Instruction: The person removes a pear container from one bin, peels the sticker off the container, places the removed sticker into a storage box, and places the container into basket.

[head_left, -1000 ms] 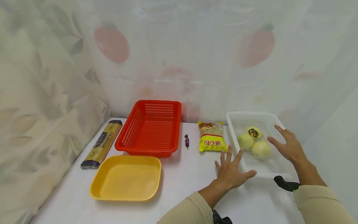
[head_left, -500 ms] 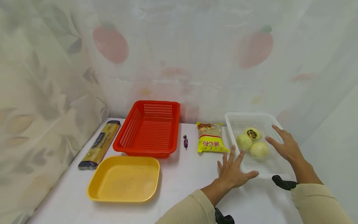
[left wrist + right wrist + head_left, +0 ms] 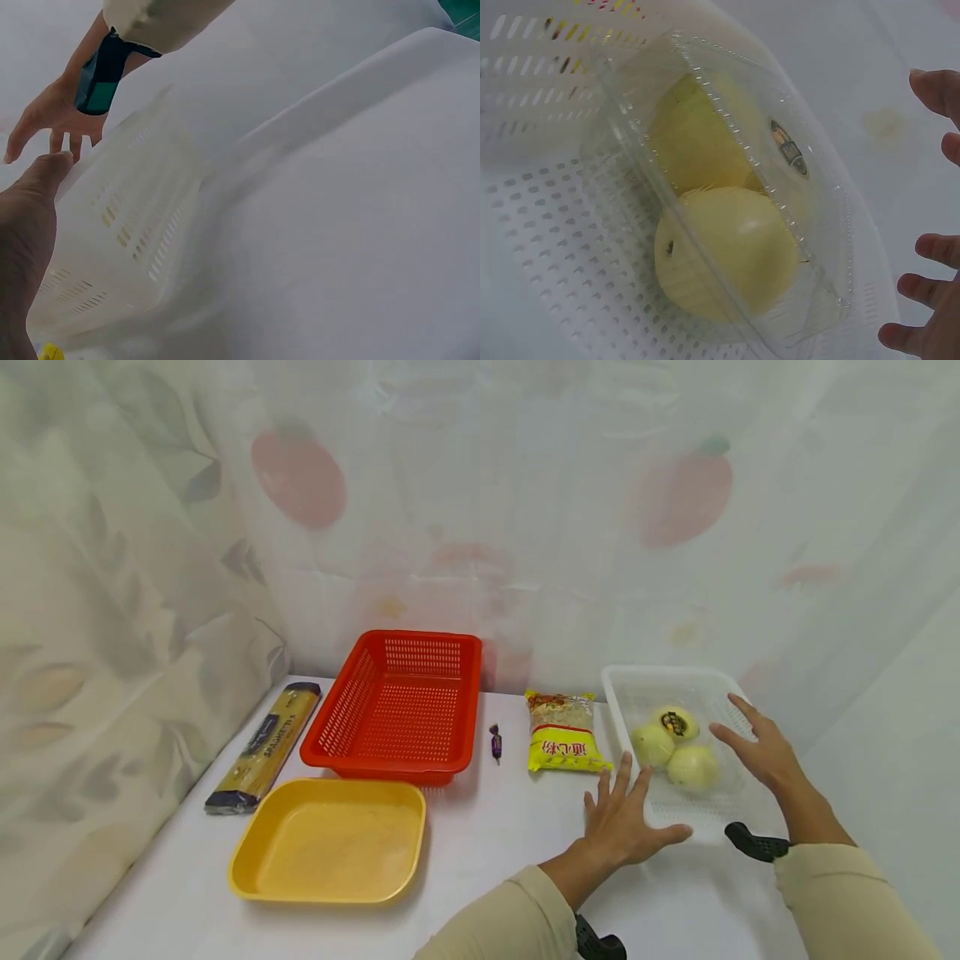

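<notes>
A white plastic basket (image 3: 628, 710) with slotted walls stands at the right of the table. Inside it lies a clear plastic box (image 3: 727, 142) holding several pale yellow-green, pear-like fruits (image 3: 693, 768), one with a dark label. My left hand (image 3: 621, 828) is spread at the basket's near left corner, its fingertips overlapping the rim in the head view. Over the opposite, right side hovers my right hand (image 3: 763, 747), thumb and fingers apart. In the right wrist view its fingers (image 3: 934, 291) are beyond the basket's edge, with nothing between them.
Left of the white basket lies a yellow pasta bag (image 3: 564, 735), with a small purple-wrapped candy (image 3: 496, 744) beside it. Further left stand a red basket (image 3: 454, 763) and a yellow tray (image 3: 322, 895). A spaghetti pack (image 3: 270, 747) lies by the left curtain.
My left hand has edged slightly right, nearer the white basket. The right hand keeps nearly the same place beside the basket, while the whole head view shifts a little.
</notes>
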`<action>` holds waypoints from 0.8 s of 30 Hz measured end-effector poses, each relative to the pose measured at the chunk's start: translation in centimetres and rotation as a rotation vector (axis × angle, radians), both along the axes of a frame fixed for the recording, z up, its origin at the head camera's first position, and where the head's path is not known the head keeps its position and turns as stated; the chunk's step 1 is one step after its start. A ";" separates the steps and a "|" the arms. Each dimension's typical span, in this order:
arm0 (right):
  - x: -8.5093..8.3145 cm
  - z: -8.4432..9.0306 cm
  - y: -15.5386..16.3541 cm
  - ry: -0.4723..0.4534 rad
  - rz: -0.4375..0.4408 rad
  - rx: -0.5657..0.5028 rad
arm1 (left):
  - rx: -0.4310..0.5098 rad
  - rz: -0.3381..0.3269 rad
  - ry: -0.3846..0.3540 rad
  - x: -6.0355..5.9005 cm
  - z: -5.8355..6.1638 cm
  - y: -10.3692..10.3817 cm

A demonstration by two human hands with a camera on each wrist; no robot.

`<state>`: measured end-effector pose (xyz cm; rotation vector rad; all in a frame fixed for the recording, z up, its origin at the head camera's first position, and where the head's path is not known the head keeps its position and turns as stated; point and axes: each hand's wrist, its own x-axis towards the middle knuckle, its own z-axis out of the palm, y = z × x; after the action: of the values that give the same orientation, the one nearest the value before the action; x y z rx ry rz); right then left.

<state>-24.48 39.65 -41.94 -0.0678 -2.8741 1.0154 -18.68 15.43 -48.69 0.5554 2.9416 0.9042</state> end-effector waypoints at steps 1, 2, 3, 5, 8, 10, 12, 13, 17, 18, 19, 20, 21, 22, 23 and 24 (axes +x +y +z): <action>-0.1 0.1 0.1 -0.019 0.005 -0.026 | -0.002 0.002 0.003 0.0 0.0 0.0; -0.3 0.1 0.2 -0.037 0.008 -0.051 | -0.005 0.004 0.008 0.0 -0.1 0.0; -0.4 0.1 0.4 -0.054 0.008 -0.072 | -0.010 0.006 0.012 0.0 -0.1 0.1; -0.6 0.1 0.5 -0.080 0.007 -0.114 | -0.015 0.010 0.017 0.1 -0.2 0.1; -0.7 -0.1 0.7 -0.117 0.011 -0.155 | -0.024 0.012 0.025 0.1 -0.2 0.1; -0.9 -0.2 0.9 -0.149 0.014 -0.186 | -0.027 0.010 0.027 0.0 -0.2 0.1; -1.0 -0.3 1.0 -0.190 0.022 -0.221 | -0.028 0.008 0.028 0.0 -0.3 0.1; -1.1 -0.4 1.0 -0.210 0.025 -0.236 | -0.028 0.008 0.027 0.0 -0.3 0.1; -1.4 -0.9 1.2 -0.297 0.007 -0.268 | -0.024 0.007 0.023 0.0 -0.3 0.1; -1.5 -1.0 1.2 -0.316 0.000 -0.270 | -0.022 0.007 0.021 0.0 -0.3 0.1; -1.6 -1.2 1.3 -0.332 -0.009 -0.275 | -0.020 0.007 0.021 0.1 -0.3 0.1; -1.6 -1.4 1.3 -0.347 -0.019 -0.277 | -0.019 0.007 0.020 0.1 -0.4 0.1; -1.7 -1.6 1.4 -0.359 -0.026 -0.284 | -0.017 0.007 0.019 0.1 -0.4 0.1; -1.8 -1.7 1.5 -0.370 -0.031 -0.293 | -0.016 0.008 0.019 0.1 -0.4 0.2; -1.8 -1.8 1.5 -0.381 -0.038 -0.306 | -0.016 0.008 0.019 0.1 -0.4 0.2; -1.8 -1.9 1.5 -0.390 -0.046 -0.318 | -0.015 0.009 0.019 0.2 -0.4 0.2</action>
<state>-26.29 41.19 -43.87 -0.3925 -2.9836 1.5990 -18.53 15.59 -49.07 0.5537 2.9672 0.8814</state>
